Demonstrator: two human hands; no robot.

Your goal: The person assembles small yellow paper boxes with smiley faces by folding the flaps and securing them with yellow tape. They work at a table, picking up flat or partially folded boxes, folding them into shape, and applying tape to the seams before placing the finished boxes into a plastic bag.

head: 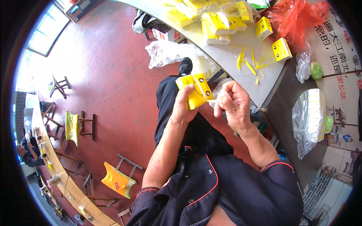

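Observation:
My left hand (183,103) grips a yellow packet (193,90) with a printed smiling face, its thumb over the front. A pale band runs across the packet's face. Close to the packet's right edge, my right hand (233,104) pinches a small pale strip (212,101) between thumb and finger; whether the strip is still joined to the packet I cannot tell. Similar yellow and white packets (216,24) lie heaped on the grey table, partly under clear plastic. One packet (281,50) sits at the table's right side, near several loose yellow strips (249,67).
A red plastic bag (297,24) lies at the upper right. A plastic-wrapped stack of packs (316,115) rests on the dark surface at right. Folding stools (116,180) stand on the red floor. At far left, a person (29,151) is by a long wooden counter (63,180).

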